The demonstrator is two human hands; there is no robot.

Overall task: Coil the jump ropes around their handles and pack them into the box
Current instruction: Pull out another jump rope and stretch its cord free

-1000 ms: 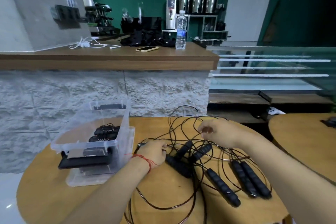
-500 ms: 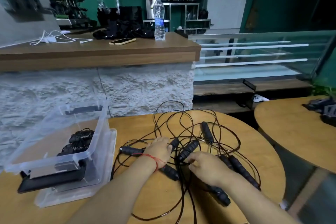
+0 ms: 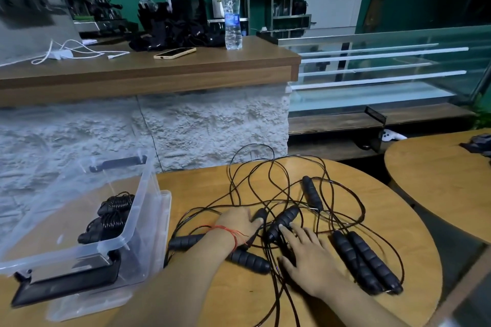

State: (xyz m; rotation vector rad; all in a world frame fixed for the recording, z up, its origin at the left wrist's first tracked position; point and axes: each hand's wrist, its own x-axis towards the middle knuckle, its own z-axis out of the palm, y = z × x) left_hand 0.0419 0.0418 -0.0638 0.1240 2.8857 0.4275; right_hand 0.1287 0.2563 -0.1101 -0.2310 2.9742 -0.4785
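Several black jump ropes (image 3: 268,183) lie tangled on the round wooden table (image 3: 398,223). My left hand (image 3: 236,224) rests palm down on the tangle, fingertips on the end of one foam handle (image 3: 259,215); other handles (image 3: 248,260) lie under and beside its wrist. My right hand (image 3: 305,256) lies flat with fingers spread, fingertips touching another handle (image 3: 284,219). To its right sit two handles side by side (image 3: 364,260), and one lone handle (image 3: 312,192) lies farther back. The clear plastic box (image 3: 140,202) stands at the left with two coiled ropes (image 3: 113,211) inside.
The box sits on its lid, a black latch (image 3: 66,284) at its near end. A white stone counter wall (image 3: 199,127) rises right behind the table. A phone (image 3: 175,52) and water bottle (image 3: 232,16) stand on the counter. A second round table (image 3: 438,175) is at the right.
My right hand came down from above the tangle onto the table beside the handles and spread its fingers. My left hand flattened over the handles. The view shifted right.
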